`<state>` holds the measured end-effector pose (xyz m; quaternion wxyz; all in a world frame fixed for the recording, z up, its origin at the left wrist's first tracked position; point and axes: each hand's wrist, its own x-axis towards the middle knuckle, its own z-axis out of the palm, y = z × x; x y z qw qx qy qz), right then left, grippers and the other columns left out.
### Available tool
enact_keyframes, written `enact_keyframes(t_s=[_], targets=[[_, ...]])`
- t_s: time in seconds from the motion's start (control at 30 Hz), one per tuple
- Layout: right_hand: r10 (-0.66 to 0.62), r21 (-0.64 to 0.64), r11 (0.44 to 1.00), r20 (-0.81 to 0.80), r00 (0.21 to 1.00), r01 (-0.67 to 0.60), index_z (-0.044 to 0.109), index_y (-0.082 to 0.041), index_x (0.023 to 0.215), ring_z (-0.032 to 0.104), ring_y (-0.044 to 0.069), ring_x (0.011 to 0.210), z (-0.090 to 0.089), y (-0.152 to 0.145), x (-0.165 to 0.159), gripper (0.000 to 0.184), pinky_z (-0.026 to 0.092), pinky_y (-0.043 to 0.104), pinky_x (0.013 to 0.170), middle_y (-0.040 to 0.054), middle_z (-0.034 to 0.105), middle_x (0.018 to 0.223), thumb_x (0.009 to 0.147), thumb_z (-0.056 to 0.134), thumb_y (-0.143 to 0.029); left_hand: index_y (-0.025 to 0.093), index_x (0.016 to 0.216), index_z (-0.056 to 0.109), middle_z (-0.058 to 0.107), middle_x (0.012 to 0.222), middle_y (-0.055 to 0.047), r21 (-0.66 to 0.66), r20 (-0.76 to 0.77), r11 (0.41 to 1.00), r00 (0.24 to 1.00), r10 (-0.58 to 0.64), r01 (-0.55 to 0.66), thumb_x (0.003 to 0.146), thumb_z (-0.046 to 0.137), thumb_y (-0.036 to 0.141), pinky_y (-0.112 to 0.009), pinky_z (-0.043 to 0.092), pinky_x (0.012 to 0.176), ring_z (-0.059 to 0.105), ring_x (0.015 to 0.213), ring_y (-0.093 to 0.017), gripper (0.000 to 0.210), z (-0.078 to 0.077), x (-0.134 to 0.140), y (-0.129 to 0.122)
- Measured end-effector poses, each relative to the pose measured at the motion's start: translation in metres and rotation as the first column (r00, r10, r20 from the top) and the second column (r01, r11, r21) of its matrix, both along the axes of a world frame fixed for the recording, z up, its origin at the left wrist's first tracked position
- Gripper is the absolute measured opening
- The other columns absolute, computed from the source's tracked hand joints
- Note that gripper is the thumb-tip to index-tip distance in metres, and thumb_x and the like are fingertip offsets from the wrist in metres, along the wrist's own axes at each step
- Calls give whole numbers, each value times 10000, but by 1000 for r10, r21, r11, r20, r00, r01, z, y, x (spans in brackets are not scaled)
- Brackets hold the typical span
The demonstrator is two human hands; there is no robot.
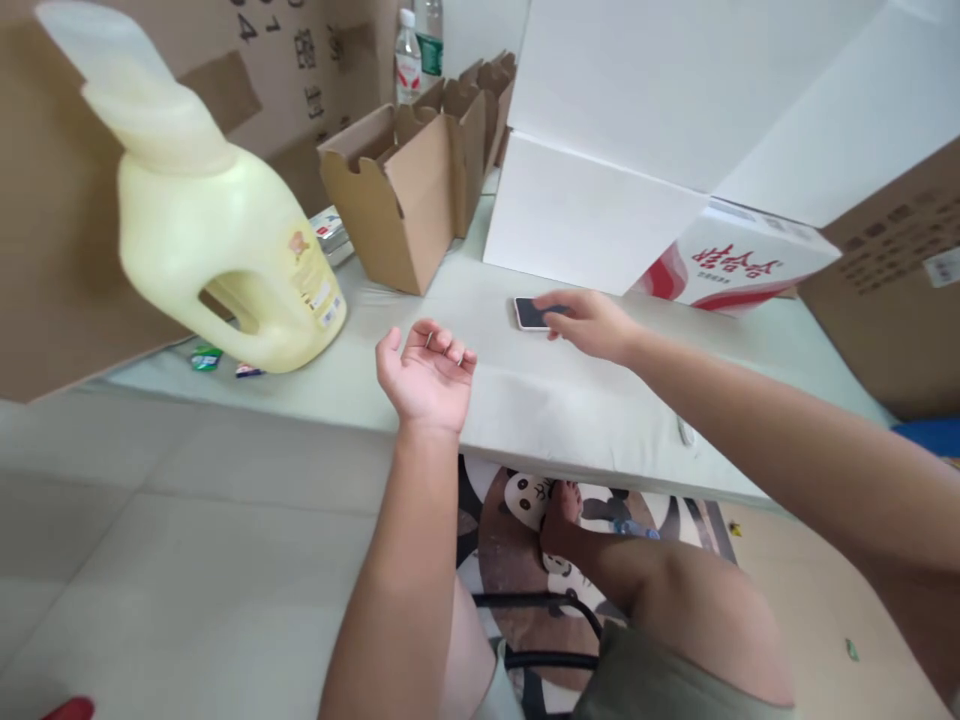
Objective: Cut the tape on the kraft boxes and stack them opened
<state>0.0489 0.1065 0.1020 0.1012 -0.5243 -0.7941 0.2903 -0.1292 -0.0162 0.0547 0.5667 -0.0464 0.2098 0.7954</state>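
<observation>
On the pale cloth-covered table lies a phone point(528, 314) with a dark screen and a light edge. My right hand point(586, 322) reaches over its right end, fingers stretched out and partly covering it; whether they press on the screen I cannot tell. Palm up, my left hand point(429, 375) hovers at the table's front edge with loosely curled fingers apart and nothing in them. To its left stands a large pale-yellow jug point(225, 230) with a handle and a tall cap. Behind it are open brown cardboard boxes point(420, 190) in a row.
Large white panels point(577, 205) stand behind the phone, beside a red-and-white carton point(739, 262). Plastic bottles point(408, 60) stand at the back. Small packets point(205, 358) lie under the jug's side. Brown cartons point(900, 270) flank the table. A panda-print mat point(510, 560) lies below.
</observation>
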Motion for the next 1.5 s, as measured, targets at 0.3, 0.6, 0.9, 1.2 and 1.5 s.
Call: enact_keyframes(t_s=[0.3,0.6,0.9,1.2,1.5], targets=[[363,497,787,105,926,-365,361,-264,1537,498,171,1378,57,5,-187,651,509,322,1084,3,364,1668,926,514,-101,186,672,588,454,578,18,-33,65,999,997,33,-31,983,371,455,-266,432,524,437,450,-100,465,2,-9,6],[143,488,835,255,956,-255,524,-228,1290,671,286,1199,45,14,-153,387,519,490,1025,66,676,1324,969,329,-133,203,729,614,527,709,-21,16,-264,993,957,121,-121,914,442,433,-273,437,635,529,642,-150,342,-9,-3,4],[31,760,640,-174,984,114,570,-282,756,601,208,657,28,-111,49,204,495,384,627,33,643,747,841,454,-137,250,986,642,623,1086,-30,128,-791,784,414,450,-607,953,516,414,-298,392,1040,568,1159,-197,210,-27,-9,-3],[-204,373,621,-772,602,689,691,-372,1053,697,264,1103,-42,-153,126,144,532,502,999,24,732,1154,953,603,-315,276,856,859,826,975,-65,295,-753,949,639,157,115,864,593,667,-400,580,913,756,984,-276,473,-9,47,-9],[-68,347,807,-749,659,478,693,-357,1182,525,314,1454,-80,-133,152,461,393,586,1226,33,647,1436,1025,345,-615,287,873,878,830,939,-110,310,-940,930,207,270,197,876,534,793,-563,530,1087,725,1141,-359,612,-26,60,2]])
